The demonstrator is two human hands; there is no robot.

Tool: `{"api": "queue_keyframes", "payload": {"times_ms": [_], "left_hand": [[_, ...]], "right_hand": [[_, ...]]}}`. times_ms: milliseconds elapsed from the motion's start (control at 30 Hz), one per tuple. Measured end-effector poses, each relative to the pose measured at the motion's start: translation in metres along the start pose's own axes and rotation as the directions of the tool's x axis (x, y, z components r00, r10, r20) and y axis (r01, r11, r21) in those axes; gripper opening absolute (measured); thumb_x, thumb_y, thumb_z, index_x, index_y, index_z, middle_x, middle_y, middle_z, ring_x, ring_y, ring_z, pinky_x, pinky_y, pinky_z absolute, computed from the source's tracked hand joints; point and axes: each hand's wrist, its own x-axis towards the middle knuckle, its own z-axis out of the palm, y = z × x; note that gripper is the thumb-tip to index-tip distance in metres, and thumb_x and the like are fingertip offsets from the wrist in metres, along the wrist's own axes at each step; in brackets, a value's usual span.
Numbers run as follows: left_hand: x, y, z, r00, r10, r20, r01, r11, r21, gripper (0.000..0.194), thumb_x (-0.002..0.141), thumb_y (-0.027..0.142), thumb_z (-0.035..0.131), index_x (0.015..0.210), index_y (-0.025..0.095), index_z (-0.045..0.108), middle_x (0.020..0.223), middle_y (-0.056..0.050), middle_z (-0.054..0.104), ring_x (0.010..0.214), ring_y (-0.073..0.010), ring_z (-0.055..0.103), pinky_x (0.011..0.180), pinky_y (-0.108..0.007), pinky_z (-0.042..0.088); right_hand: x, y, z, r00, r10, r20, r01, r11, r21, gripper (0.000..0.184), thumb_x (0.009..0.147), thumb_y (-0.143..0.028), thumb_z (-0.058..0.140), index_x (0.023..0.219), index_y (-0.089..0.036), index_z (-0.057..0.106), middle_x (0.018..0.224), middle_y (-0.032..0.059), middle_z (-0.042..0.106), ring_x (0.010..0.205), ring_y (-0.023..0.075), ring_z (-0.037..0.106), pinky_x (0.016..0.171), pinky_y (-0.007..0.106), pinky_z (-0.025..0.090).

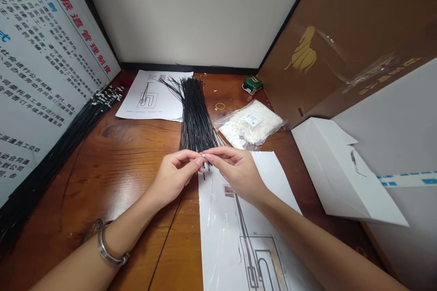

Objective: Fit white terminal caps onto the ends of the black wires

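My left hand (pixel 177 175) and my right hand (pixel 239 170) meet fingertip to fingertip over the near end of a bundle of black wires (pixel 196 113). Between the pinched fingertips shows a small white connector (pixel 204 155), held by my right thumb and forefinger. A single black wire (pixel 166 242) runs from under my left hand down to the bottom edge; the left fingers appear closed on its end, which they largely hide. Just beyond my right hand lies a clear bag of small white pieces (pixel 254 122) with a label.
A drawing sheet (pixel 221 227) lies under my right forearm, and another sheet (pixel 150 95) sits at the back left. Black wires with white ends (pixel 92 109) line the left panel. A green tape measure (pixel 252 84), a rubber band (pixel 220 106) and a white box (pixel 344 173) are toward the right.
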Motion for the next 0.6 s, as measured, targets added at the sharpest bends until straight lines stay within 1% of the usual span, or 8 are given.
{"api": "queue_keyframes", "payload": {"times_ms": [133,233,367,433,533,600], "left_hand": [[0.0009,-0.0016,-0.0007,1.000,0.006,0.009,-0.006,1.000,0.022,0.024,0.081,0.038,0.064,0.078,0.014,0.066,0.064,0.001,0.058,0.045,-0.0048,0.037,0.042,-0.020,0.027],[0.0003,-0.0025,-0.0007,1.000,0.010,0.010,-0.010,0.999,0.046,0.022,0.081,0.036,0.063,0.079,0.014,0.066,0.063,0.002,0.058,0.046,-0.0051,0.037,0.044,-0.020,0.028],[-0.0014,-0.0014,0.0003,1.000,0.014,0.023,-0.016,0.997,0.081,0.020,0.081,0.034,0.063,0.079,0.015,0.067,0.063,0.001,0.059,0.047,-0.0056,0.038,0.045,-0.021,0.030],[-0.0017,-0.0004,0.0009,1.000,0.012,0.020,-0.014,0.996,0.086,0.019,0.082,0.034,0.062,0.079,0.015,0.068,0.064,0.001,0.060,0.048,-0.0059,0.039,0.046,-0.021,0.031],[-0.0011,0.0006,0.0016,1.000,0.009,0.016,-0.011,0.996,0.085,0.020,0.082,0.034,0.062,0.079,0.015,0.068,0.064,0.001,0.061,0.049,-0.0067,0.042,0.047,-0.021,0.033],[-0.0005,0.0007,0.0018,1.000,0.012,0.012,-0.013,0.996,0.089,0.020,0.082,0.034,0.061,0.079,0.015,0.068,0.064,0.000,0.062,0.050,-0.0074,0.044,0.049,-0.022,0.035]], "right_hand": [[-0.0015,-0.0011,-0.0015,1.000,0.024,0.014,-0.023,0.998,-0.060,0.020,0.071,-0.036,0.071,0.080,-0.018,0.073,0.068,0.0041,0.068,0.060,0.0141,0.060,0.049,0.026,0.044],[-0.0026,-0.0021,-0.0020,1.000,0.007,0.016,-0.006,0.996,-0.093,0.019,0.071,-0.036,0.072,0.078,-0.018,0.073,0.072,0.0053,0.069,0.062,0.0150,0.061,0.051,0.027,0.044],[-0.0024,0.0008,-0.0028,1.000,-0.004,-0.009,0.003,0.995,-0.103,0.017,0.072,-0.035,0.072,0.073,-0.017,0.071,0.067,0.0045,0.068,0.060,0.0146,0.060,0.050,0.027,0.044],[-0.0017,0.0028,-0.0037,1.000,0.001,-0.022,-0.003,0.997,-0.080,0.017,0.072,-0.034,0.072,0.078,-0.018,0.071,0.067,0.0036,0.068,0.057,0.0133,0.059,0.049,0.026,0.043],[-0.0008,0.0031,-0.0048,1.000,0.003,-0.031,-0.005,0.998,-0.070,0.020,0.075,-0.033,0.069,0.089,-0.018,0.071,0.068,0.0018,0.068,0.048,0.0088,0.051,0.043,0.023,0.037],[-0.0003,0.0019,-0.0047,1.000,-0.002,-0.023,0.000,0.996,-0.089,0.021,0.078,-0.033,0.065,0.092,-0.018,0.070,0.068,0.0011,0.067,0.043,0.0063,0.044,0.039,0.022,0.031]]}}
